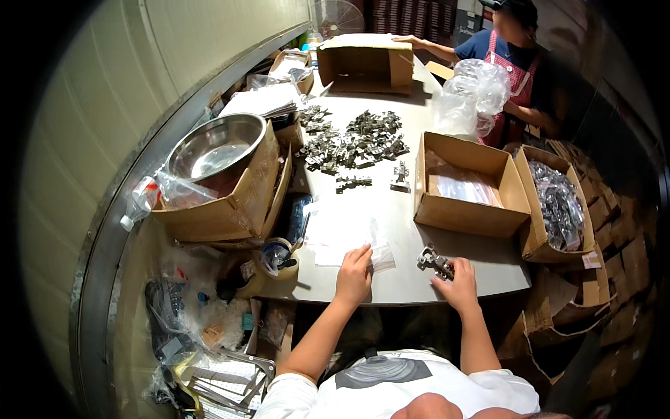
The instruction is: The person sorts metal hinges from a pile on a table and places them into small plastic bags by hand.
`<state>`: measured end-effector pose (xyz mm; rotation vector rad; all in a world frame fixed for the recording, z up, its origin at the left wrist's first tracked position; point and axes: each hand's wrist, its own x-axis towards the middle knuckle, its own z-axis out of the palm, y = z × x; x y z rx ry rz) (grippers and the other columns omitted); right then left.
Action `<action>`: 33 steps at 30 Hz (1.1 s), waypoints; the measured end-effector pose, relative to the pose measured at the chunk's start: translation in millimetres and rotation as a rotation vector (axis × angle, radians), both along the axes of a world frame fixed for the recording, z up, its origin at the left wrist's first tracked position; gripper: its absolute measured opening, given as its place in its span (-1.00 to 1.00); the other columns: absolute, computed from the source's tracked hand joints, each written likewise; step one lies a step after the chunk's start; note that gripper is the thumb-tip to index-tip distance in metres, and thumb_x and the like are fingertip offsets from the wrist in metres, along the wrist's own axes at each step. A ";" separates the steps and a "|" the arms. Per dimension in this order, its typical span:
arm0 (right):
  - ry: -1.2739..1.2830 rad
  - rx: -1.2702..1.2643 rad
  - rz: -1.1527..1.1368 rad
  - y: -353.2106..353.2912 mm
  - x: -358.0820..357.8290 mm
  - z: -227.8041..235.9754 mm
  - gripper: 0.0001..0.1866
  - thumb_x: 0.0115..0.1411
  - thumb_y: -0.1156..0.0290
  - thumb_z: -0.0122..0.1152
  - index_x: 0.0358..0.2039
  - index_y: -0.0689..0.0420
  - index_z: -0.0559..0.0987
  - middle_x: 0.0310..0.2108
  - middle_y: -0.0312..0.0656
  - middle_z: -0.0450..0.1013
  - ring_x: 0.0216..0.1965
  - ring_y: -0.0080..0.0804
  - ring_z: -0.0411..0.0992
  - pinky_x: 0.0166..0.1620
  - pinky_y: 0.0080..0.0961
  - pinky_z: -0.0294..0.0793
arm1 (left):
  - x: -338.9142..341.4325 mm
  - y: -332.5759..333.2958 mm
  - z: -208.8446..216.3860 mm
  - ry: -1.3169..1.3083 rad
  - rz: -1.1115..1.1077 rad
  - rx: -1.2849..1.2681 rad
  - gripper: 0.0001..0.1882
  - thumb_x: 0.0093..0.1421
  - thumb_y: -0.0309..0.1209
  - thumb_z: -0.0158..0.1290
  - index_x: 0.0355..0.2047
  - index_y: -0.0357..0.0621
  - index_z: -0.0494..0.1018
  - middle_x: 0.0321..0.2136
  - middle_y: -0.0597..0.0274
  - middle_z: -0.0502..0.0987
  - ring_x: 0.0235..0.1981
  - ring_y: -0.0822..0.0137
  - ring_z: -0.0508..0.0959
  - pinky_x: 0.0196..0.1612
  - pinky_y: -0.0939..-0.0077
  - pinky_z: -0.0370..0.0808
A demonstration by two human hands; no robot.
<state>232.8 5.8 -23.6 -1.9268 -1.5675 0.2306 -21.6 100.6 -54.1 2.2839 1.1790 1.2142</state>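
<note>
My right hand (458, 285) grips a metal cabinet hinge (434, 261) just above the table's near edge. Bent fingers of my left hand (354, 276) close at the edge of a clear plastic bag (382, 257); the exact grip is partly hidden. That bag lies on a pile of white, see-through bags (338, 227). Farther up the table spreads a heap of metal hinges (356, 143). Two more hinges sit apart, a lying hinge (354, 183) in front of the heap and another hinge (400, 177) to its right.
An open cardboard box (474, 220) with flat bags stands at right, beside a box (593, 234) of bagged hardware. At left, a steel bowl (216, 148) sits in a carton (209, 222). Across the table (412, 279), a co-worker (513, 63) holds clear plastic and touches an open box (363, 43).
</note>
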 end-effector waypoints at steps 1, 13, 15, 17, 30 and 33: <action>0.019 0.051 -0.032 -7.9 6.1 -11.3 -0.54 -0.10 0.30 0.42 -0.22 0.26 0.49 -0.11 0.03 0.37 -0.02 0.05 0.33 0.05 -0.17 0.34 | 5.1 -1.8 -0.1 -0.009 -0.007 -0.008 -0.53 -0.12 -0.74 0.07 -0.10 -0.35 0.48 -0.02 0.01 0.51 0.01 -0.03 0.44 0.09 0.22 0.41; 0.580 0.173 0.164 -15.7 -23.0 0.3 -0.75 -0.19 0.40 0.49 -0.61 0.22 0.54 -0.21 -0.13 0.39 -0.11 -0.23 0.39 0.01 -0.39 0.36 | 28.6 -16.1 -2.1 0.061 0.027 0.020 -0.51 -0.09 -0.71 0.09 -0.05 -0.41 0.44 0.03 -0.06 0.46 0.05 -0.05 0.41 0.15 0.21 0.36; 0.542 0.123 0.120 -5.0 -30.7 -4.3 -0.75 -0.19 0.37 0.47 -0.61 0.21 0.55 -0.23 -0.14 0.38 -0.10 -0.21 0.36 0.01 -0.36 0.33 | 31.7 -19.7 1.3 -0.023 0.016 -0.010 -0.49 -0.08 -0.71 0.10 -0.03 -0.42 0.43 0.05 -0.09 0.44 0.08 -0.07 0.40 0.15 0.19 0.35; 0.519 0.114 0.065 2.2 -36.4 -4.1 -0.75 -0.20 0.35 0.47 -0.62 0.20 0.55 -0.24 -0.15 0.38 -0.10 -0.21 0.35 0.01 -0.35 0.31 | 32.0 -21.0 3.6 -0.025 0.008 0.012 -0.48 -0.09 -0.71 0.09 -0.02 -0.42 0.42 0.06 -0.10 0.43 0.08 -0.09 0.40 0.16 0.18 0.35; -0.312 0.555 0.150 47.6 -91.2 -15.9 -0.82 -0.21 0.30 0.36 -0.52 0.01 0.60 -0.17 -0.29 0.40 -0.02 -0.22 0.24 0.01 -0.18 0.03 | 34.9 -24.2 0.7 -0.064 -0.222 0.062 -0.43 -0.03 -0.65 0.10 0.07 -0.41 0.35 0.11 -0.12 0.36 0.18 -0.12 0.34 0.22 0.15 0.33; -0.205 0.538 0.262 55.9 -98.1 0.2 -0.82 -0.21 0.29 0.34 -0.55 0.04 0.58 -0.09 -0.35 0.37 0.02 -0.29 0.20 -0.01 -0.15 0.03 | 19.6 -19.5 16.1 -0.111 -0.167 -0.005 -0.41 -0.05 -0.69 0.09 0.08 -0.41 0.35 0.11 -0.13 0.36 0.17 -0.10 0.35 0.20 0.18 0.35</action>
